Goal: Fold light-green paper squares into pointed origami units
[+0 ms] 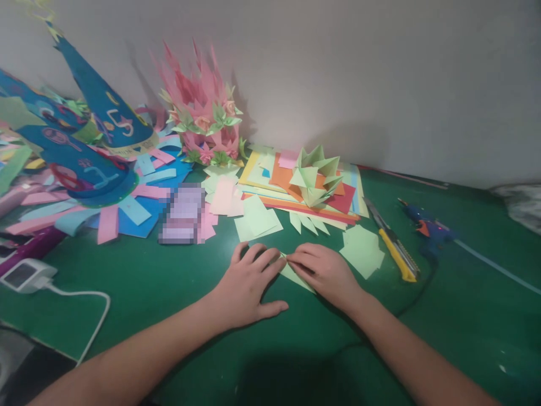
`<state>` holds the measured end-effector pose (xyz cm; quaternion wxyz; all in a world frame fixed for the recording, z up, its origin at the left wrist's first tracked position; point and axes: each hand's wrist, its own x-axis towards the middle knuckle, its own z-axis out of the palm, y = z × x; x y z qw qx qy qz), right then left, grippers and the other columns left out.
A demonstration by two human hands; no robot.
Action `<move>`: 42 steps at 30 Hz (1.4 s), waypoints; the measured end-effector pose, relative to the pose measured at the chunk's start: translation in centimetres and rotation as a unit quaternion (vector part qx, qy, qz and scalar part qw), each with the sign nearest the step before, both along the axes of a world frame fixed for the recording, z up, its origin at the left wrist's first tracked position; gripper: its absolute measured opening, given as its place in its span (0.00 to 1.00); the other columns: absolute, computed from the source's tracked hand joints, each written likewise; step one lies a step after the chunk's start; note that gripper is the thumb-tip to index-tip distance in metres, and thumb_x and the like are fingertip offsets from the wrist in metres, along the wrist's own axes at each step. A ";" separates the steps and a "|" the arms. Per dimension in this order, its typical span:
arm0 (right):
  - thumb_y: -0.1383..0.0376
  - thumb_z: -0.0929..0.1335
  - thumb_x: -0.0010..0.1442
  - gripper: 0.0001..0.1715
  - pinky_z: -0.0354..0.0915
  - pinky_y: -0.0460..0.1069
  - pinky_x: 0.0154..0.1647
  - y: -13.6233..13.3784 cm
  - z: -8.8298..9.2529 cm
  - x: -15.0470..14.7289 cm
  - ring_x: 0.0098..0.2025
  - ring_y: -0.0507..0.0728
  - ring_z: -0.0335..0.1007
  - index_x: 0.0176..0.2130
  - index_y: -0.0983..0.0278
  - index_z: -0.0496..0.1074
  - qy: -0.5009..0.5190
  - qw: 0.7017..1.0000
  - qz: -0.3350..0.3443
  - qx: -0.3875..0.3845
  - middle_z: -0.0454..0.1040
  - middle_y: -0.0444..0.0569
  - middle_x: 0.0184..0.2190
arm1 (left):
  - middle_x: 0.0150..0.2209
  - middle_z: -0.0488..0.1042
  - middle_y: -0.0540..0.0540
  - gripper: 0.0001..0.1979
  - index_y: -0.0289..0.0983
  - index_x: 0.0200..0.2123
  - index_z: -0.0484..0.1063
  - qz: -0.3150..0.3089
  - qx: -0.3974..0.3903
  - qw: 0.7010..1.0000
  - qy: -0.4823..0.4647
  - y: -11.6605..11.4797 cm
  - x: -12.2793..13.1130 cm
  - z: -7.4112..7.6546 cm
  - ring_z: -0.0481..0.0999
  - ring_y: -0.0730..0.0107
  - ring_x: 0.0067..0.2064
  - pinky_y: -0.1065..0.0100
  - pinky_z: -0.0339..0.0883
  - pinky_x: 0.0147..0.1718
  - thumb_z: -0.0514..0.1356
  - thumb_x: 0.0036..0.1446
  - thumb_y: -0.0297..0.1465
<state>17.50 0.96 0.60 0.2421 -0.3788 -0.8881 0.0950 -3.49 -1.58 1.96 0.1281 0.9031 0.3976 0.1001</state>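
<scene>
Pale-green paper triangle (297, 276), probably light, crease-prone, is inviting edge holds: right hand (328, 273) pinching its far tip, left hand (245, 285) pressing, splayed.

A stack of paper sheets (281, 175) is lying toward the back of the table (422, 338), with the wall (380, 84) rising behind it. An origami ring (315, 194) is sitting on the stack. Just left of the stack, a paper crown (203, 121) is standing; farther left, cone hats (107, 107) are standing. A charger (27, 275) is lying well off to the stack's front left. Right of the stack, a utility knife (397, 254) is lying near, a glue gun (431, 228) farther out. Before the stack, a folded paper piece (298, 276) is lying partly under the left hand (249, 282) and right hand (323, 270).
</scene>
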 end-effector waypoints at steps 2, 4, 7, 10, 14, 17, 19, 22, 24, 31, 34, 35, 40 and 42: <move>0.67 0.61 0.65 0.12 0.66 0.49 0.35 0.0 -0.1 0.1 0.34 0.55 0.70 0.37 0.66 0.74 -0.001 1.000 0.010 0.007 0.74 0.51 0.31 | 0.55 0.65 0.44 0.31 0.42 0.58 0.59 0.000 -0.001 1.000 -0.001 0.0 0.0 0.0 0.61 0.53 0.53 0.47 0.45 0.55 0.52 0.56 0.52; 0.66 0.62 0.65 0.12 0.66 0.49 0.36 0.1 0.0 0.3 0.35 0.55 0.70 0.38 0.66 0.74 -0.001 1.000 0.016 0.003 0.75 0.52 0.32 | 0.54 0.65 0.44 0.31 0.42 0.58 0.60 0.000 -0.001 1.000 -0.001 0.0 -0.1 0.1 0.61 0.52 0.53 0.47 0.46 0.55 0.52 0.56 0.52; 0.66 0.62 0.64 0.12 0.66 0.49 0.36 0.1 0.1 0.5 0.36 0.55 0.69 0.39 0.65 0.74 -0.005 1.000 0.024 -0.015 0.74 0.51 0.33 | 0.54 0.65 0.44 0.32 0.42 0.58 0.59 0.002 -0.006 1.000 -0.003 -0.1 -0.1 0.0 0.61 0.52 0.53 0.46 0.45 0.55 0.52 0.55 0.53; 0.66 0.62 0.65 0.12 0.64 0.48 0.34 0.2 0.3 0.7 0.34 0.54 0.68 0.38 0.66 0.75 -0.014 0.999 0.032 -0.025 0.73 0.50 0.31 | 0.54 0.66 0.45 0.31 0.42 0.57 0.60 0.008 -0.008 1.000 -0.004 -0.1 -0.1 -0.1 0.61 0.52 0.53 0.46 0.45 0.55 0.52 0.55 0.53; 0.66 0.62 0.65 0.14 0.62 0.48 0.32 0.2 0.4 0.6 0.32 0.54 0.66 0.37 0.66 0.75 -0.022 0.999 0.037 -0.024 0.72 0.50 0.29 | 0.55 0.66 0.43 0.32 0.39 0.56 0.61 0.013 -0.009 1.000 0.001 -0.2 0.0 -0.2 0.61 0.52 0.54 0.46 0.44 0.56 0.51 0.55 0.54; 0.66 0.61 0.65 0.15 0.61 0.48 0.32 0.2 0.5 0.6 0.31 0.53 0.65 0.37 0.66 0.76 -0.028 0.999 0.036 -0.020 0.71 0.50 0.29 | 0.56 0.65 0.42 0.33 0.38 0.56 0.60 0.010 -0.007 1.000 0.003 -0.2 0.0 -0.3 0.61 0.52 0.54 0.46 0.43 0.56 0.51 0.56 0.53; 0.66 0.61 0.65 0.15 0.61 0.47 0.32 0.3 0.5 0.6 0.31 0.53 0.65 0.36 0.66 0.76 -0.031 0.999 0.036 -0.016 0.71 0.49 0.28 | 0.56 0.65 0.42 0.33 0.38 0.57 0.60 0.009 -0.007 1.000 0.003 -0.2 0.0 -0.3 0.61 0.52 0.54 0.46 0.43 0.56 0.51 0.56 0.53; 0.66 0.61 0.65 0.15 0.60 0.47 0.31 0.3 0.5 0.6 0.30 0.52 0.65 0.34 0.66 0.75 -0.039 0.998 0.037 -0.015 0.70 0.49 0.28 | 0.55 0.65 0.42 0.32 0.39 0.57 0.60 0.008 -0.008 1.000 0.002 -0.1 0.0 -0.3 0.61 0.52 0.53 0.46 0.43 0.56 0.51 0.56 0.53; 0.66 0.61 0.65 0.14 0.60 0.46 0.31 0.3 0.4 0.7 0.30 0.52 0.64 0.34 0.66 0.75 -0.049 0.998 0.044 -0.015 0.70 0.49 0.28 | 0.55 0.66 0.42 0.32 0.39 0.57 0.60 0.009 -0.009 1.000 0.001 -0.1 0.0 -0.2 0.61 0.52 0.54 0.46 0.43 0.56 0.51 0.55 0.53; 0.67 0.61 0.65 0.14 0.60 0.46 0.30 0.3 0.9 0.7 0.30 0.53 0.64 0.34 0.66 0.74 -0.062 0.996 0.060 -0.004 0.70 0.49 0.28 | 0.55 0.66 0.42 0.32 0.39 0.56 0.60 0.009 -0.011 1.000 -0.005 -0.1 -0.1 -0.1 0.61 0.52 0.54 0.45 0.42 0.56 0.52 0.55 0.54; 0.67 0.60 0.65 0.14 0.59 0.46 0.30 0.2 1.1 0.7 0.30 0.53 0.64 0.35 0.67 0.74 -0.074 0.995 0.067 0.002 0.69 0.50 0.28 | 0.56 0.65 0.43 0.32 0.39 0.56 0.61 0.010 -0.013 1.000 -0.004 -0.1 0.0 -0.1 0.61 0.52 0.54 0.45 0.43 0.56 0.52 0.55 0.54; 0.67 0.60 0.66 0.15 0.59 0.46 0.30 0.2 1.2 0.7 0.30 0.53 0.64 0.35 0.67 0.74 -0.078 0.995 0.068 0.003 0.70 0.50 0.28 | 0.56 0.65 0.43 0.32 0.39 0.56 0.61 0.010 -0.012 1.000 -0.004 -0.1 0.0 -0.1 0.61 0.51 0.54 0.45 0.43 0.56 0.52 0.55 0.54; 0.67 0.59 0.67 0.17 0.59 0.47 0.29 0.2 1.1 0.7 0.30 0.53 0.63 0.35 0.68 0.74 -0.090 0.994 0.063 0.020 0.70 0.50 0.27 | 0.57 0.65 0.42 0.32 0.38 0.57 0.60 0.002 -0.009 1.000 -0.004 -0.1 0.0 -0.2 0.60 0.52 0.55 0.45 0.41 0.57 0.51 0.56 0.53; 0.67 0.58 0.67 0.18 0.59 0.46 0.29 0.2 1.1 0.8 0.30 0.53 0.64 0.36 0.67 0.74 -0.090 0.994 0.066 0.021 0.70 0.50 0.27 | 0.57 0.65 0.42 0.32 0.38 0.56 0.60 0.003 -0.011 1.000 -0.003 -0.2 -0.1 -0.2 0.60 0.52 0.55 0.46 0.40 0.57 0.51 0.56 0.53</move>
